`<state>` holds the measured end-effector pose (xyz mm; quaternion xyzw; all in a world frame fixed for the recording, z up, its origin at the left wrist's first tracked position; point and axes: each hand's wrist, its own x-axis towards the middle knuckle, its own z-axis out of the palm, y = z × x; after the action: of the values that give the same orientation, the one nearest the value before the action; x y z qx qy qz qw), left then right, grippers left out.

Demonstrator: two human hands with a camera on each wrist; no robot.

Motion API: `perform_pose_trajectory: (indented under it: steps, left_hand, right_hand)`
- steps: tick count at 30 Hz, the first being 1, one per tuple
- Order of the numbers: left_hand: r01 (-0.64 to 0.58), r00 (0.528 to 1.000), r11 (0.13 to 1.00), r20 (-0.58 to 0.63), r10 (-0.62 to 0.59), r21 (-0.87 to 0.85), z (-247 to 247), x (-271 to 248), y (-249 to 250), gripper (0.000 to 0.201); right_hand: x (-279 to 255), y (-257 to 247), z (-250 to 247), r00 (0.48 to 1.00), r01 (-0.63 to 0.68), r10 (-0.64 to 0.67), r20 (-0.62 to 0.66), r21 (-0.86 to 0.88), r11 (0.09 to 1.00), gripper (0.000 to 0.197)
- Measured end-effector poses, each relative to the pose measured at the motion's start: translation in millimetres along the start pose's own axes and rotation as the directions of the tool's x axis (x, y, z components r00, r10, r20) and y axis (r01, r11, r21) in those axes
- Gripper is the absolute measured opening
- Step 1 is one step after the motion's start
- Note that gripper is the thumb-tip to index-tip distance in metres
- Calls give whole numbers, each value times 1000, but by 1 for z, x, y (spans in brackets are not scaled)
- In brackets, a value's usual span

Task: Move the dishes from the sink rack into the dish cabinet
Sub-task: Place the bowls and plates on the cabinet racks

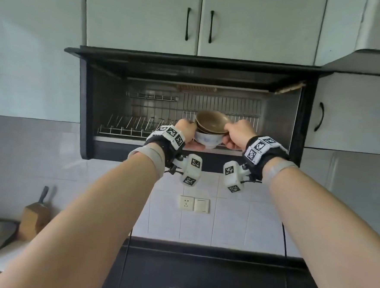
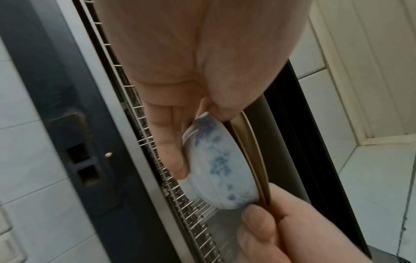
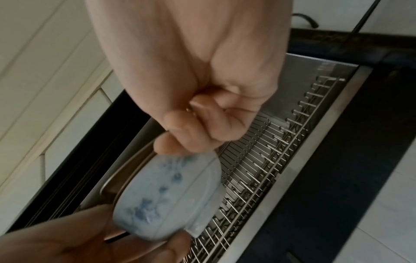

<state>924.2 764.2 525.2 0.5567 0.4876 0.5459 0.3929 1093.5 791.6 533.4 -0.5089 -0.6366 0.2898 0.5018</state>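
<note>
Dishes: a stack of brown dishes [image 1: 212, 121] nested in a blue-and-white bowl [image 1: 208, 139], held up at the open mouth of the dish cabinet [image 1: 86, 105], just above its front edge.
Left hand: left hand [image 1: 186, 128] grips the stack's left side, thumb over the brown rim, fingers [image 2: 167, 140] straight under the bowl's foot.
Stack centre: the brown dishes sit level, rims up, between the two hands; neither hand is nearer, each holds one side.
Right hand: right hand [image 1: 238, 133] clamps the right side, thumb on the brown rim, fingers [image 3: 191, 135] curled under the bowl's wall.
Wire rack: wire rack [image 1: 127, 126] with upright prongs lies directly below and behind the stack, inside the dish cabinet; in the wrist views the bowl's foot hangs clear of the prongs.
Key relation: the landing spot lies forward and slightly down from the grip, so the stack likely needs to go in level, then lower.
Risk: the loose brown dishes could slide if the bowl tips.
</note>
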Motion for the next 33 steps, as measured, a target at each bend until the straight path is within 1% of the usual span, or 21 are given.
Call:
perform_pose_trajectory:
  steps: [2,5,7,8,10,11,12,13,14,16,18,19,21,22,23,25,28,30,32,33]
  left_hand:
    - [-17,1000,1000,-7,16,-7,-3,18,11,29]
    - [-32,999,999,-3,32,-24,-8,48,29,43]
    - [-27,1000,1000,1,27,-1,-13,67,35,42]
    - [-31,999,999,6,31,36,-15,79,36,38]
    - [-68,997,977,44,60,201,-18,102,33,27]
    - [-61,998,965,23,57,255,-20,117,32,29]
    - [-70,998,970,18,68,232,-21,130,30,34]
    - [-71,997,982,19,69,175,-21,142,28,37]
    - [-57,998,987,7,56,150,-22,155,25,38]
    - [-49,999,975,2,50,219,-25,173,20,41]
    - [-38,998,951,58,21,306,-34,182,16,48]
    - [-44,997,951,75,22,305,-35,188,13,47]
    - [-70,997,971,42,62,229,-35,204,10,39]
    - [-66,998,968,-7,70,242,-34,211,5,38]
    - [-46,998,975,-31,55,219,-35,218,2,40]
    - [-29,999,966,-19,36,257,-38,222,-1,41]
    - [-2,1000,962,-1,2,274,-39,225,-5,38]
    - [25,999,964,12,-29,263,-36,227,-13,51]
    - [34,999,967,29,-43,253,-33,229,-17,65]
    - [34,999,963,31,-44,267,-32,230,-19,68]
  right_hand:
    - [21,-5,3,1000,-11,12,-8,49,999,29]
    - [48,-14,8,1000,6,-4,-28,44,999,30]
    - [65,-21,10,998,30,-30,-51,17,999,28]
    - [75,-23,12,997,38,-37,-68,21,999,26]
    - [94,-26,14,993,53,-50,-106,28,998,23]
    - [103,-26,16,991,59,-56,-122,20,998,22]
    - [111,-26,18,988,67,-65,-140,14,998,21]
    - [119,-25,21,985,76,-73,-159,9,997,20]
    - [126,-23,24,981,85,-83,-173,4,996,19]
    - [139,-21,30,978,94,-93,-185,-3,996,18]
    - [150,-20,32,977,91,-83,-198,32,995,18]
    - [154,-21,31,974,82,-67,-215,64,995,16]
    - [163,-21,27,969,53,-25,-244,106,993,12]
    - [168,-21,25,969,21,7,-248,111,994,14]
    - [171,-19,23,969,-19,44,-245,105,994,19]
    - [178,-12,19,968,-111,131,-213,100,989,26]
    - [186,3,13,968,-204,225,-113,170,964,23]
    - [190,12,12,962,-258,269,-41,173,951,22]
    - [195,18,16,953,-299,303,-15,123,946,24]
    - [196,20,18,950,-311,313,-5,116,943,25]
